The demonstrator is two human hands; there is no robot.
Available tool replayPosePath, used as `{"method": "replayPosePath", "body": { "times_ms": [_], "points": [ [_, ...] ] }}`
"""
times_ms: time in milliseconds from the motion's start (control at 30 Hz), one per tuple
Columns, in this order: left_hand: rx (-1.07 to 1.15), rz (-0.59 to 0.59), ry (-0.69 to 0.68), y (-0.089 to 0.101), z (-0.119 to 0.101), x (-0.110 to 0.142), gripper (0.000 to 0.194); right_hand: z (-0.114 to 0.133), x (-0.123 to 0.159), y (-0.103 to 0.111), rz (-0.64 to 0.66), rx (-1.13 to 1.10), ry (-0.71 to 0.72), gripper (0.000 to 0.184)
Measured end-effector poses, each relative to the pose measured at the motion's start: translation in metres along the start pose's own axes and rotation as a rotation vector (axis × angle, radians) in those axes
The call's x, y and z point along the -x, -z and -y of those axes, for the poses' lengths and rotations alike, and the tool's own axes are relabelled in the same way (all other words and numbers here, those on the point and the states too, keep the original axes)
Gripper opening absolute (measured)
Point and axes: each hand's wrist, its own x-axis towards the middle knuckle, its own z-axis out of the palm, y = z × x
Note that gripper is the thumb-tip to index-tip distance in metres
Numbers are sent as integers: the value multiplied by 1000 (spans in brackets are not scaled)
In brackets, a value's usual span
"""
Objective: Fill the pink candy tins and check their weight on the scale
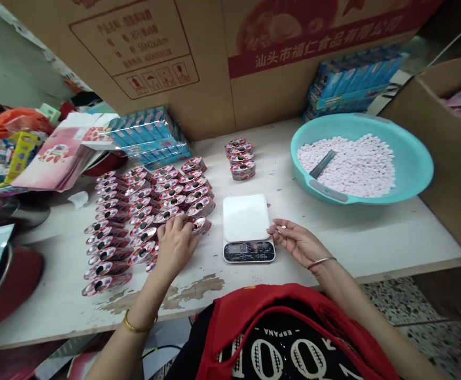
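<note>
Handling the oval containers (173, 202) with one hand and a small pale tablet (281, 227) with the other appears to be the step in hand. The left hand (173, 243) curls over the near right end of the container rows; its fingertips are partly hidden, so whether its grip is closed cannot be told. The right hand (298, 243) has thumb and fingers pressed together, apparently pinching the tablet, just beside the right edge of the scale (246, 217). Similar tablets fill much of the turquoise bowl (414, 150), with a grey scoop (322, 164) among them, on the table (357, 237). The next move likely calls for a steady pinch and light contact with neighbouring containers.
</note>
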Motion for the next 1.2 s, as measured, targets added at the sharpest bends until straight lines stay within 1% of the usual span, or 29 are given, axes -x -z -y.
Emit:
{"method": "replayPosePath", "body": {
  "times_ms": [33, 100, 167, 233, 300, 367, 400, 500, 533, 600, 667, 700, 733, 800, 900, 1000, 1100, 1200],
  "points": [
    [-15, 10, -2, 0, 0, 0, 18, 0, 2, 3, -7, 2, 15, 20],
    [-26, 1, -2, 1, -2, 2, 15, 0, 7, 11, -32, 9, 52, 21],
    [24, -55, 4, 6, -5, 0, 11, -1, 10, 18, -62, 24, 75, 24],
    [167, -117, -20, 15, -13, -9, 10, -2, 12, 21, -76, 53, 73, 30],
    [360, -138, -98, 22, -25, -24, 8, -2, 14, 18, -68, 98, 62, 35],
    [512, -95, -194, 25, -40, -43, 6, 0, 16, 13, -51, 157, 68, 38],
    [550, -58, -229, 24, -48, -52, 7, 1, 16, 9, -48, 191, 81, 39],
    [565, 38, -273, 15, -69, -74, 16, 5, 18, 1, -47, 307, 132, 42],
    [565, 48, -277, 12, -73, -78, 20, 6, 18, 0, -42, 350, 147, 42],
    [582, 26, -286, 6, -75, -81, 32, 10, 19, -1, -14, 444, 172, 43],
    [611, -47, -282, 4, -71, -77, 45, 15, 20, -3, 13, 538, 201, 42],
    [629, -92, -265, 5, -66, -73, 48, 19, 21, -5, 25, 585, 222, 41],
    [649, -130, -238, 5, -61, -67, 47, 22, 21, -8, 36, 635, 247, 38],
    [697, -170, -156, 6, -51, -53, 36, 31, 22, -19, 65, 753, 318, 32],
    [758, -140, -26, 2, -40, -27, 21, 45, 19, -47, 139, 1016, 462, 23],
    [794, -99, 55, -7, -36, -3, 18, 54, 12, -80, 210, 1326, 567, 16],
    [833, -108, 86, -18, -36, 13, 17, 55, 2, -105, 243, 1586, 594, 14],
    [847, -118, 84, -24, -37, 21, 16, 52, -5, -116, 238, 1778, 581, 13]
  ]
}}
